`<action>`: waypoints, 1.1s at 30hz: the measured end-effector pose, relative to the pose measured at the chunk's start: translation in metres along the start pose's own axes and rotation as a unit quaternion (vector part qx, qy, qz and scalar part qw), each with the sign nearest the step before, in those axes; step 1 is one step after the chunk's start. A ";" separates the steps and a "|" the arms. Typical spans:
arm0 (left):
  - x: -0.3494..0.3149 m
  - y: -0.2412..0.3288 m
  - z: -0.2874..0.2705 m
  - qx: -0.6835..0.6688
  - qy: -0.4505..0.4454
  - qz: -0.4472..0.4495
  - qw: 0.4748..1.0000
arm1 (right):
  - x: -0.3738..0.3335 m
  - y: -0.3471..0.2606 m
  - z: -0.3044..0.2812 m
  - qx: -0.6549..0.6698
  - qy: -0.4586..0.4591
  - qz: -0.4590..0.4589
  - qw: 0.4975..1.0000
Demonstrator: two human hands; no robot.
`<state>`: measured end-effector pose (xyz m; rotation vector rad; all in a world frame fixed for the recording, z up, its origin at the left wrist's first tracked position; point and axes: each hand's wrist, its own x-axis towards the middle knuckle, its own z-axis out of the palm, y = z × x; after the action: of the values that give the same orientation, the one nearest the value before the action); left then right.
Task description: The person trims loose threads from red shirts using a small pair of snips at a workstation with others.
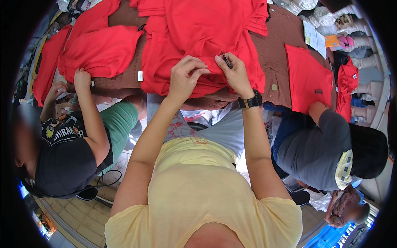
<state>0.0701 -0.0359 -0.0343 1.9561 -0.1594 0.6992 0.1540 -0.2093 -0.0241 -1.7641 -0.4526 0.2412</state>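
In front of me a red garment [202, 29] lies bunched over the table's near edge. My left hand [186, 76] is closed in a pinch on a fold of its near part. Close by on the right, my right hand [235, 72] grips a small pair of dark thread snips [226, 60], its tip pointing away from me above the cloth. The right thumb and fingers are wrapped about the snips and also rest against the red fabric. A black watch is on my right wrist.
A brown quilted cover [273, 62] lies over the table. To the left a person handles a red garment [103, 49]; to the right another bends over red cloth [310, 74]. Papers [315, 38] lie at the far right. Red thread scraps [182, 128] are strewn on my lap.
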 end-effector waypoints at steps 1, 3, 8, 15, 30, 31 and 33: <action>0.000 0.001 -0.001 -0.058 0.006 -0.037 0.998 | -0.001 0.000 0.000 0.016 -0.003 0.000 1.000; -0.002 -0.005 -0.007 -0.105 -0.010 -0.107 0.989 | -0.003 -0.001 -0.001 0.019 -0.010 0.005 1.000; -0.011 -0.014 -0.013 -0.230 0.011 -0.241 0.943 | -0.007 -0.003 -0.001 0.028 -0.017 0.009 0.999; -0.012 0.020 -0.064 -0.043 -0.395 -0.196 0.896 | -0.012 -0.006 -0.007 0.020 -0.022 0.021 0.999; -0.039 -0.005 -0.078 0.199 0.173 0.151 0.953 | -0.055 -0.003 -0.011 -0.248 0.263 -0.239 0.901; -0.042 -0.007 -0.080 0.193 0.176 0.143 0.955 | -0.058 -0.003 -0.011 -0.244 0.262 -0.233 0.904; -0.047 -0.010 -0.083 0.194 0.165 0.139 0.957 | -0.062 -0.003 -0.012 -0.235 0.261 -0.220 0.910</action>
<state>0.0022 0.0314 -0.0408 2.1713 -0.0973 1.3150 0.1024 -0.2453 -0.0233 -2.0329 -0.5253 -0.7028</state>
